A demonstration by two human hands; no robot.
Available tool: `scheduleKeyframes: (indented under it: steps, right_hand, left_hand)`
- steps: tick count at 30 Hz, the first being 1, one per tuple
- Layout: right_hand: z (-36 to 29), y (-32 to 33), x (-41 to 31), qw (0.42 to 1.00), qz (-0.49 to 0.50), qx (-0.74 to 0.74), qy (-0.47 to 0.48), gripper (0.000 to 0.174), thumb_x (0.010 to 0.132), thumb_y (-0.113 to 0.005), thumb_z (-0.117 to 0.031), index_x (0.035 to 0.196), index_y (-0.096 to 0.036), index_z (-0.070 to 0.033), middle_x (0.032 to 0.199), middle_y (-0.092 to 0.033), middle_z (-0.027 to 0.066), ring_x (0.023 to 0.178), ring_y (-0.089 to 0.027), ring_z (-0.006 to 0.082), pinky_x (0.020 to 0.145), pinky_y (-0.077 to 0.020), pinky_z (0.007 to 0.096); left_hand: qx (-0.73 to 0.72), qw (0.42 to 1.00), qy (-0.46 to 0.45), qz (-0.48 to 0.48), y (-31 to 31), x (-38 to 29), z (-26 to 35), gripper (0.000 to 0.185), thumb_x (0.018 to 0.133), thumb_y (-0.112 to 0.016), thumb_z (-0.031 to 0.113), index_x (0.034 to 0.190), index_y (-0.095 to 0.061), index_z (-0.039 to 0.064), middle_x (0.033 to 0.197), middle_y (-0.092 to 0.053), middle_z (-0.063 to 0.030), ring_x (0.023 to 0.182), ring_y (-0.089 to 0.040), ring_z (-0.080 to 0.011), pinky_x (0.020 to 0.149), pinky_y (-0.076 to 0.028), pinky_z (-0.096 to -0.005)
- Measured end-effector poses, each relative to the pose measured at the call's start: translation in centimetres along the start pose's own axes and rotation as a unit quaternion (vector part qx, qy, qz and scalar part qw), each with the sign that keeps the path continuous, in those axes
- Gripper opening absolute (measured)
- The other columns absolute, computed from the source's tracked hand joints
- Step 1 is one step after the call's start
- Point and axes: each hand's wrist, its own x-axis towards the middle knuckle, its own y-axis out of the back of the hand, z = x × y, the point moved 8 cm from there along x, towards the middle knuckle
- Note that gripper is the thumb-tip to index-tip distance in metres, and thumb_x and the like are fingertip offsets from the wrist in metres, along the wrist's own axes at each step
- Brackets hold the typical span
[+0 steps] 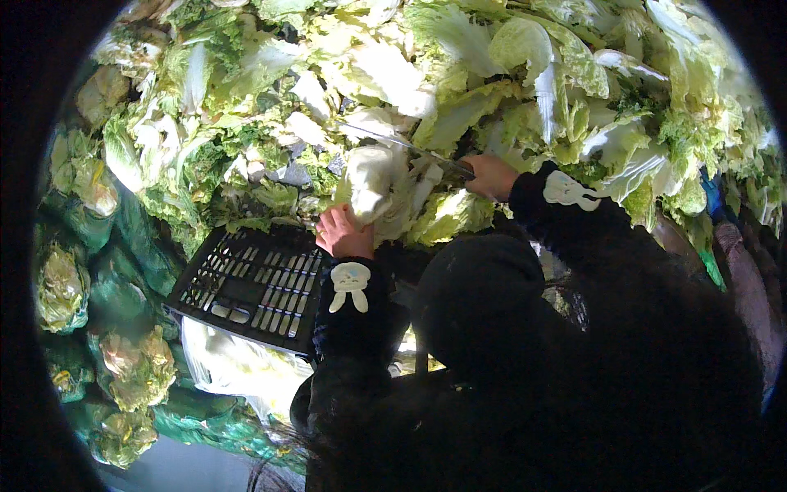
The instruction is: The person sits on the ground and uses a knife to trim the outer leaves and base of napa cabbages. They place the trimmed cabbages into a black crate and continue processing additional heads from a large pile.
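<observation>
My left hand (346, 234) grips the near end of a pale napa cabbage (371, 178) in front of me. Its fingers are curled against the cabbage's left side. In my right hand (490, 177) is the handle of a long-bladed knife (409, 144). The blade points away to the left and lies just beyond the cabbage, over loose leaves. Whether its edge touches any leaf, I cannot tell. Dark sleeves with pale rabbit-shaped patches cover both my wrists.
Loose cabbage leaves (455, 43) are heaped across the far side. A black slatted plastic crate (233, 289) stands left of my left forearm, above a white plastic bag (240, 357). Green sacks of cabbages (123, 295) line the left. Another person's blue-gloved hand (713, 197) is at far right.
</observation>
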Motion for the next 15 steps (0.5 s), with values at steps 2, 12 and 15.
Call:
scheduleKeyframes:
  steps: [2, 12, 15]
  right_hand:
    - [-0.3, 0.7, -0.6, 0.999, 0.012, -0.040, 0.013, 0.029, 0.067, -0.057, -0.017, 0.091, -0.052, -0.002, 0.073, -0.056, 0.0184, 0.069, -0.055, 0.0349, 0.063, -0.0420, 0.0402]
    - [-1.2, 0.7, -2.9, 0.970, 0.004, -0.229, 0.083, 0.030, 0.070, -0.060, -0.020, 0.095, -0.050, -0.005, 0.076, -0.057, 0.0193, 0.071, -0.056, 0.0366, 0.061, -0.0431, 0.0446]
    - [-0.6, 0.2, -3.6, 0.970, -0.016, -0.229, 0.078, 0.030, 0.070, -0.061, -0.020, 0.093, -0.050, -0.005, 0.076, -0.057, 0.0193, 0.071, -0.056, 0.0368, 0.062, -0.0437, 0.0450]
  left_hand:
    - [0.035, 0.999, -0.029, 0.009, 0.6, -1.1, 1.3, 0.062, 0.047, -0.077, 0.027, 0.100, -0.046, 0.016, 0.102, -0.048, -0.0055, 0.098, -0.045, -0.0284, 0.080, -0.033, -0.0435]
    - [0.071, 0.988, -0.134, 0.002, 0.1, -4.7, 8.7, 0.029, 0.057, -0.061, 0.020, 0.082, -0.050, 0.009, 0.087, -0.048, -0.0075, 0.086, -0.049, -0.0280, 0.069, -0.039, -0.0406]
    - [0.073, 0.985, -0.154, -0.040, -1.0, -5.5, 9.9, 0.028, 0.059, -0.060, 0.018, 0.083, -0.052, 0.008, 0.088, -0.049, -0.0077, 0.084, -0.049, -0.0280, 0.068, -0.039, -0.0411]
